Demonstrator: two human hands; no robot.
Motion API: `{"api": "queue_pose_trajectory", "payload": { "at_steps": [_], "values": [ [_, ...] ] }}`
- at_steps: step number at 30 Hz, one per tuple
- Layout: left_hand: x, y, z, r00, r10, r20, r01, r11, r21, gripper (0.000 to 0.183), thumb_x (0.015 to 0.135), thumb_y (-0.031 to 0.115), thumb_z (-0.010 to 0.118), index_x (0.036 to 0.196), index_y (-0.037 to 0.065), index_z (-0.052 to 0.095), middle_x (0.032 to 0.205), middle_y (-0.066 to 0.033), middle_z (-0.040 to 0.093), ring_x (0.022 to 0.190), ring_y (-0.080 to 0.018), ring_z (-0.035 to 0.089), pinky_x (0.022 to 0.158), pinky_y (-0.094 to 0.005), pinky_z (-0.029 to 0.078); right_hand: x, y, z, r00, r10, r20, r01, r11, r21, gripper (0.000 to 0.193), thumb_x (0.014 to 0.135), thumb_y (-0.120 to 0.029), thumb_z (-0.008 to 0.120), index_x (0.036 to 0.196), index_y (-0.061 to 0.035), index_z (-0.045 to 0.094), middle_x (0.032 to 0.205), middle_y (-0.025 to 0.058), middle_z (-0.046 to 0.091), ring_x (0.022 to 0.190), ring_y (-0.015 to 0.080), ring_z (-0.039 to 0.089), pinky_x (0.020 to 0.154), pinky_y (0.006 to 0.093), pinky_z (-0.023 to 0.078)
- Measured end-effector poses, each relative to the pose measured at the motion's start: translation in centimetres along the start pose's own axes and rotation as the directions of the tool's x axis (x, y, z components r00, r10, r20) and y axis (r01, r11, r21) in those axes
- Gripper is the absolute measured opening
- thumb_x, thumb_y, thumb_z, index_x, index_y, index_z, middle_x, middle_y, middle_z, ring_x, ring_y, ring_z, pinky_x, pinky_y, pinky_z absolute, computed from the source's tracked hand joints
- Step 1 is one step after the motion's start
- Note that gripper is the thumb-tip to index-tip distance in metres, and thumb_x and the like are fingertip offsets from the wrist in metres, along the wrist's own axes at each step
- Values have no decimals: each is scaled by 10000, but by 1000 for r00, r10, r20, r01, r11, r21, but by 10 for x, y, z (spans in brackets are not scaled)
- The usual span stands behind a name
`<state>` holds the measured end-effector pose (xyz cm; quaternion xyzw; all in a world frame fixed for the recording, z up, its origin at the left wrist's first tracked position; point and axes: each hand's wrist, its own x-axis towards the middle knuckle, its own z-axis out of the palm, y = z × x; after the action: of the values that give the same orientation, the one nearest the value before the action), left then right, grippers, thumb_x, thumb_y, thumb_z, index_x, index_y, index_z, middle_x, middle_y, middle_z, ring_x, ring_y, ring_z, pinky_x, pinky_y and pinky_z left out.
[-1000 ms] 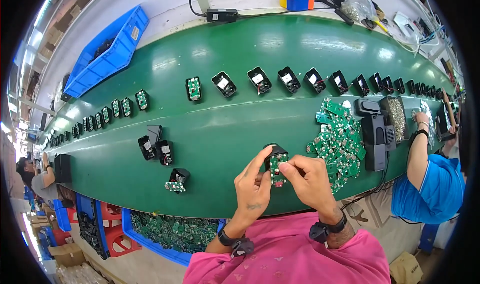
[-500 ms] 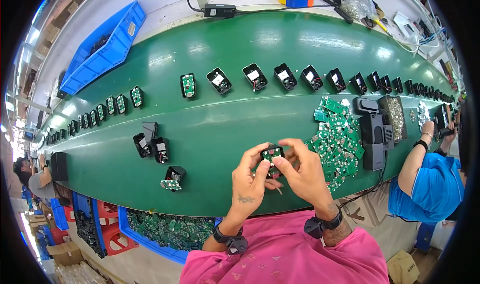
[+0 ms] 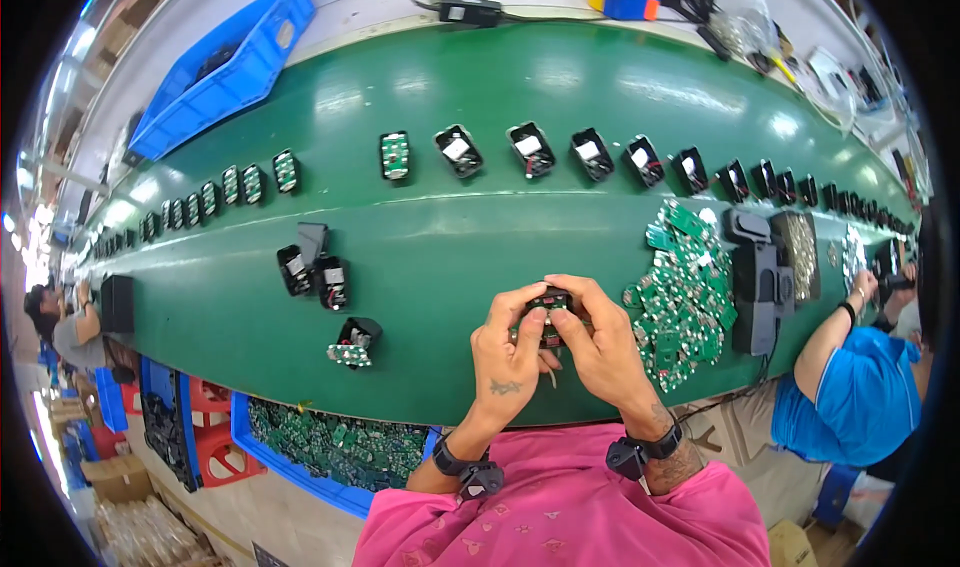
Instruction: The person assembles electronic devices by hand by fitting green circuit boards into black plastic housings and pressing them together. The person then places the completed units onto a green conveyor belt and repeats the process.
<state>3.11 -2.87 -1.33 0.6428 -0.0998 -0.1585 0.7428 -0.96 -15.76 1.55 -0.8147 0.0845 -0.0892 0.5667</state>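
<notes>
Both hands hold one black plastic housing [image 3: 551, 340] with a green circuit board in its open top, close to the table's near edge. My left hand [image 3: 503, 355] wraps its left side and my right hand [image 3: 602, 349] its right side. The two thumbs press side by side on the board, hiding much of it. Right of my hands lies a loose pile of green circuit boards [image 3: 688, 302]. To the left sits another black housing [image 3: 362, 333], a circuit board [image 3: 349, 355] hanging out of its front. Beyond it stand two open housings [image 3: 333, 285] beside a dark grey piece [image 3: 312, 237].
A row of open black housings [image 3: 458, 152] crosses the green table [image 3: 450, 237]; those leftward hold boards. Dark devices [image 3: 755, 297] and a box of small metal parts [image 3: 800, 252] flank the pile. A blue crate [image 3: 225, 82] stands far left; a board-filled bin [image 3: 340, 447] sits below. Co-workers sit at both sides.
The view has shifted slightly, so the table's things appear farther right. My thumbs have drawn closer together over the board in the housing, and my fingers have closed in around it.
</notes>
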Motion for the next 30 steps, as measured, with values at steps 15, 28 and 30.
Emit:
{"api": "queue_pose_trajectory", "payload": {
  "at_steps": [15, 28, 30],
  "values": [
    [151, 83, -149, 976, 102, -191, -4, 891, 454, 290, 1028, 151, 429, 1296, 133, 537, 882, -103, 596, 503, -179, 642, 414, -255, 484, 43, -33, 29, 983, -133, 126, 144, 987, -76, 404, 923, -160, 665, 1269, 26, 572, 886, 111, 661, 706, 206, 659, 661, 329, 533],
    [252, 27, -258, 803, 591, 72, -58, -42, 997, 469, 1002, 263, 513, 1417, 47, 476, 1252, -221, 622, 1156, -415, 577, 941, -479, 483, -64, 18, -126, 878, 167, -448, -245, 962, -123, 185, 888, -49, 656, 1045, 45, 684, 809, 76, 673, 675, 113, 597, 624, 255, 473],
    [238, 48, -189, 853, 520, 40, -89, 71, 994, 584, 939, 313, 617, 1427, 30, 463, 1341, -215, 578, 1223, -406, 547, 998, -456, 463, -73, 29, -142, 822, 65, -566, -275, 915, -295, 161, 900, -56, 659, 1025, 42, 681, 794, 79, 656, 665, 113, 590, 611, 256, 459]
  ]
}}
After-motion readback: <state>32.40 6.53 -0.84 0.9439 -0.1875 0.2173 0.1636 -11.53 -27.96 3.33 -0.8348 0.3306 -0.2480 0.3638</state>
